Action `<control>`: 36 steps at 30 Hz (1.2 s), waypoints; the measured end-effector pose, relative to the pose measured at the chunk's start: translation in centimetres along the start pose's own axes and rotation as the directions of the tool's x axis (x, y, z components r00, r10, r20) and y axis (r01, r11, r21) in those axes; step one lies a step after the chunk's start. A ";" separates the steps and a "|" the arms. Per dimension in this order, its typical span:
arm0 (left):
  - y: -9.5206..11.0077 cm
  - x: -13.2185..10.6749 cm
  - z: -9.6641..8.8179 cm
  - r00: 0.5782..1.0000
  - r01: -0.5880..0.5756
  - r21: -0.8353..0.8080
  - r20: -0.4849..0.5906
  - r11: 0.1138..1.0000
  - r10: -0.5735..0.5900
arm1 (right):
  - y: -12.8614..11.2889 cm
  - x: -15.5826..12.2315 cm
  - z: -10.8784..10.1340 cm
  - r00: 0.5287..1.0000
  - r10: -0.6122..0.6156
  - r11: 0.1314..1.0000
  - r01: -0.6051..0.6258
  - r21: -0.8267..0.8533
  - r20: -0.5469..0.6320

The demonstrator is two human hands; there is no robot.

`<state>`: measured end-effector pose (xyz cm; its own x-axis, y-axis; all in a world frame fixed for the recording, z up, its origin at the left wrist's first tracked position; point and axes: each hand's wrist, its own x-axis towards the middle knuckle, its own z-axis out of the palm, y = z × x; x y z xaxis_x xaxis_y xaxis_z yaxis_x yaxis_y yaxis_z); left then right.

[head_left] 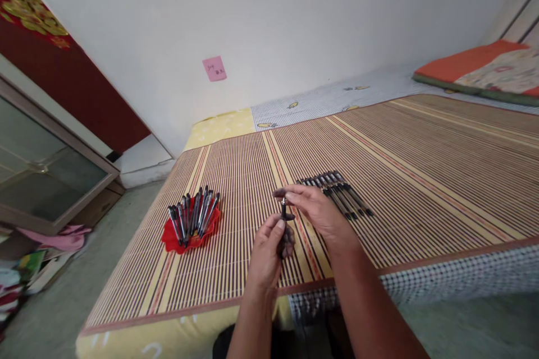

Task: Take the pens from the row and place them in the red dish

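My left hand (267, 247) is closed around a dark pen (283, 212), which stands upright with its pale metallic point uppermost. At that upper end, my right hand (311, 205) pinches with thumb and forefinger, touching the pen's tip. Fingertips on both hands look dark. To the right, partly behind my right hand, a row of black-ended pens (347, 193) lies side by side on the striped mat (240, 179). Over on the left, a red scalloped dish (170, 242) holds several more pens (196, 210) with clear barrels and dark ends, leaning across its rim.
The mat covers a bed with yellow and checked cloth at its edges. An orange cushion (467, 61) lies at the far right. A pink note (214, 68) is stuck on the white wall. Left of the bed, a glass-fronted cabinet (37, 168) and scattered items stand on the floor.
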<state>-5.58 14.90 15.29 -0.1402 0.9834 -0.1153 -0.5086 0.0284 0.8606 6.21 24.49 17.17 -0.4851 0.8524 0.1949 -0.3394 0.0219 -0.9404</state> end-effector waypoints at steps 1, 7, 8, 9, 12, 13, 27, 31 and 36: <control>0.0 0.0 0.0 1.000 -0.002 -0.002 -0.002 1.000 0.002 | -0.1 0.0 0.1 1.000 -0.002 1.000 0.002 -0.017 0.005; -0.3 0.0 -0.1 1.000 -0.008 -0.001 0.006 1.000 0.008 | 0.0 0.2 0.2 1.000 0.000 1.000 0.000 -0.010 -0.005; -0.3 0.0 -0.1 1.000 -0.007 0.002 0.011 1.000 0.007 | 0.1 0.2 0.1 1.000 0.007 1.000 -0.006 0.017 -0.019; -0.3 0.0 -0.1 1.000 -0.006 0.005 0.013 1.000 0.006 | 0.2 0.3 0.1 0.999 0.008 0.999 -0.006 0.050 -0.040; -0.3 0.0 0.0 1.000 -0.002 0.005 0.003 1.000 0.002 | 0.6 0.4 -0.1 0.996 -0.020 0.993 0.031 0.114 -0.088; -0.2 0.0 0.1 1.000 0.003 0.005 -0.001 1.000 -0.003 | 0.6 0.5 -0.1 0.995 -0.032 0.992 0.043 0.118 -0.094; -0.2 -0.2 0.2 1.000 0.000 0.016 0.007 1.000 0.000 | -0.1 0.0 -0.2 1.000 0.021 0.998 -0.020 -0.051 0.021; -0.3 -0.1 0.3 1.000 -0.004 0.017 0.003 1.000 0.004 | 0.1 0.2 0.0 0.999 0.037 0.999 -0.038 -0.032 -0.019; -0.2 -0.1 0.2 1.000 -0.004 0.021 -0.001 1.000 0.004 | 1.0 0.5 -0.1 0.995 -0.007 0.998 0.012 0.055 -0.095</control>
<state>-5.26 14.82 15.26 -0.1429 0.9834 -0.1122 -0.4903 0.0281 0.8711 5.74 25.04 16.34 -0.4041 0.8980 0.1740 -0.3887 0.0036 -0.9214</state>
